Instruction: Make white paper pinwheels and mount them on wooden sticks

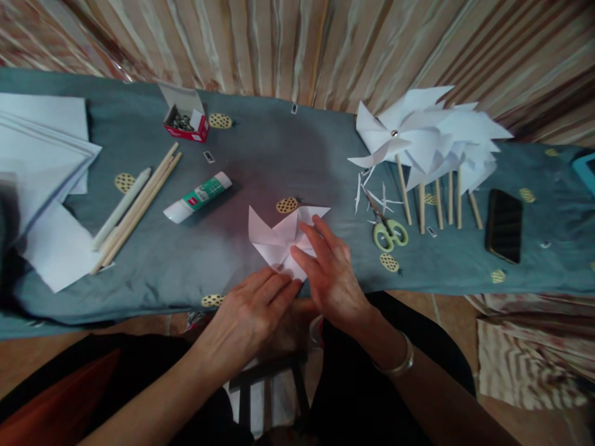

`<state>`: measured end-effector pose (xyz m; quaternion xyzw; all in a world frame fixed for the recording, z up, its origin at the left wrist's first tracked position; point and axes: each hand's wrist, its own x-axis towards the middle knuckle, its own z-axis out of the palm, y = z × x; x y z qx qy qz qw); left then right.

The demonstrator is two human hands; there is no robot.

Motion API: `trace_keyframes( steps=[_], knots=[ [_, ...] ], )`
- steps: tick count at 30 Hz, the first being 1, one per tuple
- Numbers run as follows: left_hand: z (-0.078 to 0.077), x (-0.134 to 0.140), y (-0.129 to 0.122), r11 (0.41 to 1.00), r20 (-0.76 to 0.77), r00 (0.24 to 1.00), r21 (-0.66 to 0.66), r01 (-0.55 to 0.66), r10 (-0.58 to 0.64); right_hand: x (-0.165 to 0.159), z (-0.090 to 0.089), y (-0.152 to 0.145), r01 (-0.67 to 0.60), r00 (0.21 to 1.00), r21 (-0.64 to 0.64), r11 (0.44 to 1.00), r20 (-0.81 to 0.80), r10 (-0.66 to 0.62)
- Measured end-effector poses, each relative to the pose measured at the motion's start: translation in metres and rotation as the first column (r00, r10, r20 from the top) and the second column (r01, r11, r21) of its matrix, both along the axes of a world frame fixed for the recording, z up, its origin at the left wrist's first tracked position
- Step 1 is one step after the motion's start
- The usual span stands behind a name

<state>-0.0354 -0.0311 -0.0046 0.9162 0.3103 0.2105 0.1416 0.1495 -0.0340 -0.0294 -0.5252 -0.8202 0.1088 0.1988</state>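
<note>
White paper pinwheel lies near the front edge of the cloth: the left hand touches its near side (whether it pinches, I cannot tell), the right hand spreads fingers on it. Beyond lies a glue tube; farther, an open red box.

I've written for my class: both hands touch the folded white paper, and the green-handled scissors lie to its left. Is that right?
Not quite: the head view shows the green-handled scissors to the right of the folded white paper. The left hand and right hand do touch it.
</note>
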Motion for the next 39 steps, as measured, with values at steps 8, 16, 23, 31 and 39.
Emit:
trace_keyframes(
  steps=[8,16,23,31,39],
  knots=[
    [0.002,0.002,0.002,1.000,-0.009,1.000,0.014,0.003,-0.003,-0.004,-0.006,-0.004,-0.036,0.997,0.095,0.995,0.073,0.029],
    [0.009,-0.024,0.021,0.985,0.147,0.974,-0.057,-0.164,0.170,0.002,-0.005,0.006,-0.068,0.995,0.191,0.979,0.087,0.052],
    [0.006,-0.036,0.036,0.949,0.176,0.932,-0.073,-0.308,0.316,0.001,-0.007,0.005,-0.038,0.997,0.117,0.992,0.073,0.030],
    [0.010,-0.039,0.037,0.887,0.208,0.872,-0.246,-0.391,0.442,0.003,0.012,0.008,-0.093,0.995,0.033,0.995,0.049,0.091],
    [0.007,-0.035,0.027,0.576,0.251,0.680,-0.759,-0.303,0.689,0.002,0.011,0.014,-0.088,0.996,0.049,0.995,-0.018,0.089]
  ],
)
